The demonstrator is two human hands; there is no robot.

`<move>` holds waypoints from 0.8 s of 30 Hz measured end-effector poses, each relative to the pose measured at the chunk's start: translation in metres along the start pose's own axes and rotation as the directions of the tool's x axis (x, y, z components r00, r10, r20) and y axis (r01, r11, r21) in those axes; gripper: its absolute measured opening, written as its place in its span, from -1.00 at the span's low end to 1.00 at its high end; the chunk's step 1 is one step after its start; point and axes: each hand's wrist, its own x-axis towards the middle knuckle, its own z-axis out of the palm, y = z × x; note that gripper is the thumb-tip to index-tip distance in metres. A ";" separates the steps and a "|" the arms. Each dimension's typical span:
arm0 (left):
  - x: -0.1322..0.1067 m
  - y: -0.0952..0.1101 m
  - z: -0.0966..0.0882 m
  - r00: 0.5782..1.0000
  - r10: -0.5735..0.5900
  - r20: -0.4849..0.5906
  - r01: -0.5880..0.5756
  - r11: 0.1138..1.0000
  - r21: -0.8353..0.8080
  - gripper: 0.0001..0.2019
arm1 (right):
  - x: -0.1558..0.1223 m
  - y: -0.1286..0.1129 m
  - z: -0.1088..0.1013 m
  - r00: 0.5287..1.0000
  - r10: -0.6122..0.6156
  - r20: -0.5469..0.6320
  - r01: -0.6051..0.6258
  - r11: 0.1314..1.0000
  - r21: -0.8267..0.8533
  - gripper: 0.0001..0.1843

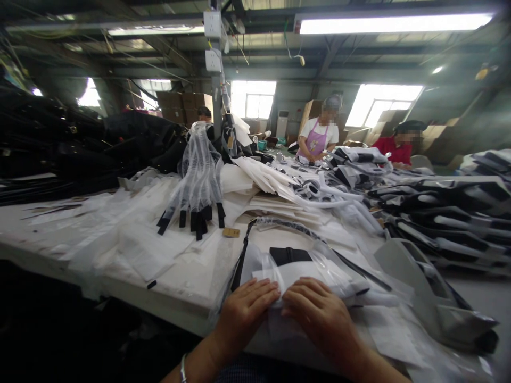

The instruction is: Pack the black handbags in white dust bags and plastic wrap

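Observation:
A black handbag (290, 256), partly covered by thin white wrapping sheet (297, 272), lies on the table in front of me. Its strap (287, 224) arches up behind, covered in clear plastic. My left hand (249, 308) bends its fingers over the near left part of the sheet, beside the bag's dark edge. Close by on the right, my right hand (319, 314) has its fingers curled onto the same sheet. Both thumbs are mostly hidden, and the sheet bunches between the hands. A tan tag (230, 233) rests left of the strap.
Plastic-sleeved straps with black ends (197, 181) hang left of centre at a post (216, 101). Stacked white sheets (271, 205) lie behind the bag. A grey holder (431, 298) and piled wrapped bags (451, 213) stand right. Black bags (80, 141) heap left. Co-workers (319, 133) are beyond.

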 end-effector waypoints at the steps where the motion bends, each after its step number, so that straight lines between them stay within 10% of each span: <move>1: 0.000 0.000 0.000 1.000 0.000 0.000 0.000 1.000 -0.002 -0.70 | 0.000 0.001 0.006 1.000 0.005 0.016 -0.005 1.000 -0.029 -0.85; 12: 0.009 0.004 -0.019 0.980 -0.091 0.178 0.113 0.987 -0.115 -0.48 | 0.006 0.008 0.016 0.988 -0.102 0.114 0.118 0.984 -0.135 -0.70; 18: 0.012 0.002 -0.009 0.996 -0.088 0.003 0.088 0.996 -0.023 -0.68 | 0.010 0.012 0.019 0.990 -0.110 0.089 0.127 0.969 -0.213 -0.71; 24: 0.015 -0.005 -0.010 0.998 0.006 0.064 -0.006 1.000 0.015 -0.65 | 0.007 0.016 0.014 0.987 -0.124 0.103 0.139 0.978 -0.155 -0.63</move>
